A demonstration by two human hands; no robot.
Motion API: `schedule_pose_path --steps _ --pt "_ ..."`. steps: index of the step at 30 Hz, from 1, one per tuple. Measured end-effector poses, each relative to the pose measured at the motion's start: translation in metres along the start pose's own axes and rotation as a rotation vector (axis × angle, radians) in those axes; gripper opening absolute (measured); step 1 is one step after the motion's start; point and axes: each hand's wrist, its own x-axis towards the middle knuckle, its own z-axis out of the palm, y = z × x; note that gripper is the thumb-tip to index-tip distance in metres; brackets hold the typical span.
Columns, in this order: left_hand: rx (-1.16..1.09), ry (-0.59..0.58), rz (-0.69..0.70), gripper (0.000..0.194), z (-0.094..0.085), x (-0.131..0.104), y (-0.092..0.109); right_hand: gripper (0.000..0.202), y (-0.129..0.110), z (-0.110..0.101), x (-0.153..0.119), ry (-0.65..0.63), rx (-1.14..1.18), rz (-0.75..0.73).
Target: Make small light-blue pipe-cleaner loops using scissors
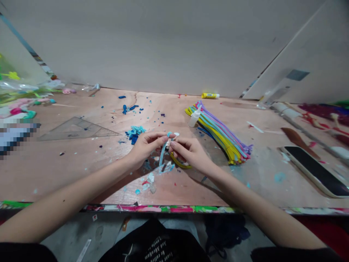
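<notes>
Above the middle of the wooden table, my left hand [147, 146] and my right hand [191, 150] meet at the fingertips. Both pinch a light blue pipe cleaner [162, 156], which is bent near its top, with one end hanging down between them. A small dark and white bit shows by my right fingertips; its kind is unclear. Under my right hand curves a yellow pipe cleaner [182, 166]; whether the fingers touch it is hidden. Light blue and dark blue fuzzy clippings [134, 134] lie in a heap just beyond my left hand.
Beyond my right hand lies a bundle of coloured pipe cleaners [220, 136], with a white glue bottle [194, 118] at its left. Farther back is a yellow glue stick [210, 95]. A phone [317, 171] is at right, a clear set square [79, 128] at left. Scraps [151, 178] litter the front.
</notes>
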Motion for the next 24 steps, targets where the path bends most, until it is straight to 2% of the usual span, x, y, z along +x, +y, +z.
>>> schedule_pose_path --steps 5,8,10,15,19,24 --pt "0.306 0.054 0.293 0.018 -0.001 0.000 0.000 0.039 -0.003 0.007 -0.003 -0.047 0.315 0.235" --pt "0.438 0.082 0.450 0.015 -0.002 -0.001 0.001 0.035 -0.006 0.009 -0.005 -0.075 0.458 0.283" --pt "0.497 0.113 0.497 0.014 -0.001 -0.003 0.002 0.032 -0.007 0.010 -0.006 -0.090 0.529 0.308" --pt "0.574 0.146 0.554 0.012 0.001 -0.005 0.002 0.032 -0.010 0.014 -0.006 -0.085 0.625 0.355" --pt "0.576 0.141 0.565 0.013 0.002 -0.005 0.002 0.033 -0.012 0.019 -0.008 -0.062 0.601 0.312" --pt "0.502 0.117 0.457 0.017 0.003 -0.006 -0.001 0.036 -0.011 0.022 -0.009 0.000 0.481 0.251"
